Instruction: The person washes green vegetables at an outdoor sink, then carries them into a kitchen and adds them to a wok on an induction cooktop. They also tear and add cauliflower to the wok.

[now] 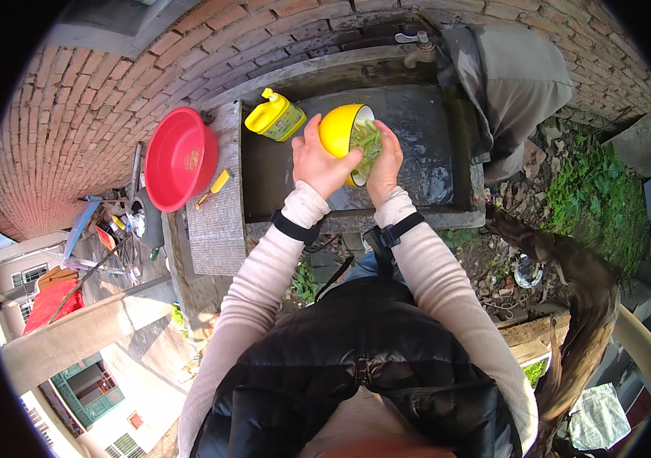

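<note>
Both hands grip one yellow bowl (338, 130) over the wet stone sink (417, 137): the left hand (318, 162) wraps its outer wall, while the right hand (384, 162) presses flat across its mouth, fingers spread over the contents. The bowl is tipped on its side, bright yellow outside and pale inside, holding cut green vegetables (366, 142) (the kind cannot be told). Just left of it, on the sink's rim, lies a yellow squeeze bottle (274, 117) with a green label. Further left, a red basin (180, 158) leans against the brick wall (81, 99), a small yellow-handled tool (215, 187) lying beside it on the worktop (215, 229). A tap (419, 47) juts above the sink.
</note>
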{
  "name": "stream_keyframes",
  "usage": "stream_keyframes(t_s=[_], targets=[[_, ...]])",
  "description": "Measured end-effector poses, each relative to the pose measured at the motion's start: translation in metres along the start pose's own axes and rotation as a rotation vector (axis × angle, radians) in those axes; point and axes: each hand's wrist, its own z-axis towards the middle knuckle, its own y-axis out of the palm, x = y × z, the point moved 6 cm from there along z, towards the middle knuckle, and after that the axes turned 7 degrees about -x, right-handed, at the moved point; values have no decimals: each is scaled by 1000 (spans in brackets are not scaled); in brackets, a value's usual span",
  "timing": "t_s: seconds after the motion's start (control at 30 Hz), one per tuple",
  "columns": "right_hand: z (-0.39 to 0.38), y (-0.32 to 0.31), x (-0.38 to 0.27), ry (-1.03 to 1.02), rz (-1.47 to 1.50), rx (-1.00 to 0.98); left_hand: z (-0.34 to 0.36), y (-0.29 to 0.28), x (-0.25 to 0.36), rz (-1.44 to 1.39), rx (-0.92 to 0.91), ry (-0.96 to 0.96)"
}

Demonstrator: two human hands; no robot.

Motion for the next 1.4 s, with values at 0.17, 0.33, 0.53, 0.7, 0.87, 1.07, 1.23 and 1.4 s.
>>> stream_keyframes(t_s=[0.17, 0.33, 0.53, 0.7, 0.87, 1.07, 1.23, 1.4], targets=[[4, 4, -3, -63, 81, 5, -6, -2, 38, 135, 64, 157], [16, 5, 7, -60, 250, -21, -9, -3, 66, 185, 107, 257], [26, 10, 24, 120, 550, -121, -12, -3, 85, 239, 160, 379], [29, 14, 22, 77, 537, -163, -11, -7, 90, 206, 169, 394], [30, 19, 23, 83, 526, -168, -13, -13, 94, 260, 192, 426], [24, 23, 26, 95, 479, -173, -16, -26, 87, 197, 232, 442], [14, 30, 25, 70, 360, -176, -22, -33, 69, 163, 231, 445], [0, 48, -1, -110, -92, -155, -9, -40, 8, -206, 235, 324]])
